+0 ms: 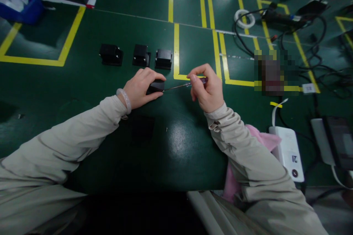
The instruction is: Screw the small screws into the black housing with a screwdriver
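With left hand (138,89), pinching small black box-shaped block (157,87) inward from front edge of green worktop (190,165); likely light, rigid, slightly slippery, best held by long sides. With right hand (210,93), gripping slim metal-shafted screwdriver (204,80), tip at block's right end.

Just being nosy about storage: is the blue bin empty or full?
Not empty: white items show inside the bin. Whether full, I cannot tell.
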A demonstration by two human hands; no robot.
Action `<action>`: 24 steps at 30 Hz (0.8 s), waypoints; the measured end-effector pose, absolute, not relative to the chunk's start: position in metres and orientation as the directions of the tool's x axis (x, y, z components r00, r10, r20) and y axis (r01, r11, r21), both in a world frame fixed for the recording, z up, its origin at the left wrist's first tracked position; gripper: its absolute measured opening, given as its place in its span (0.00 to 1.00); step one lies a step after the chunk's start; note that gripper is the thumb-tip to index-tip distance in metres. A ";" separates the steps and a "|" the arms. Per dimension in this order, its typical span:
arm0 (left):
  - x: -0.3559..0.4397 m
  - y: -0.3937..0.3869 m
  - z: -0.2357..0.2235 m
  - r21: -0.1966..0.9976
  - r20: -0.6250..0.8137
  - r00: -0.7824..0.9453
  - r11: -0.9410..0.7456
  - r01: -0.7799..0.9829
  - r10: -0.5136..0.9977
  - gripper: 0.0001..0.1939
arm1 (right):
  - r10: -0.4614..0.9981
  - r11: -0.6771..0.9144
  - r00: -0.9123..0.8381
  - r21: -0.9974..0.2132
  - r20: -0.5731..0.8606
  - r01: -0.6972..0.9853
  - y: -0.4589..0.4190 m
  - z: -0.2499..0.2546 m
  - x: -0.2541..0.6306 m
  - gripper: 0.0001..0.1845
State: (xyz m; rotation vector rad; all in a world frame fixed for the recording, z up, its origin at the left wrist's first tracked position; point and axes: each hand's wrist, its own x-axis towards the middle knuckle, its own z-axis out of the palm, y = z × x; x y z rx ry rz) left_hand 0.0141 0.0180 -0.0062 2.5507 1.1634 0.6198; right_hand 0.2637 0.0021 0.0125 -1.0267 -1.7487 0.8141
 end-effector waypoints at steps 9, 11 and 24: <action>0.014 0.018 -0.007 0.411 0.268 0.582 -0.638 0.651 0.768 0.20 | 0.886 0.455 -0.243 -0.839 0.394 0.297 0.002 0.013 0.265 0.20; 0.014 0.018 -0.006 0.404 0.269 0.584 -0.640 0.653 0.766 0.20 | 0.887 0.452 -0.250 -0.844 0.389 0.289 0.002 0.014 0.265 0.20; 0.014 0.018 -0.006 0.418 0.266 0.578 -0.633 0.652 0.771 0.20 | 0.885 0.458 -0.247 -0.833 0.395 0.311 0.003 0.011 0.265 0.18</action>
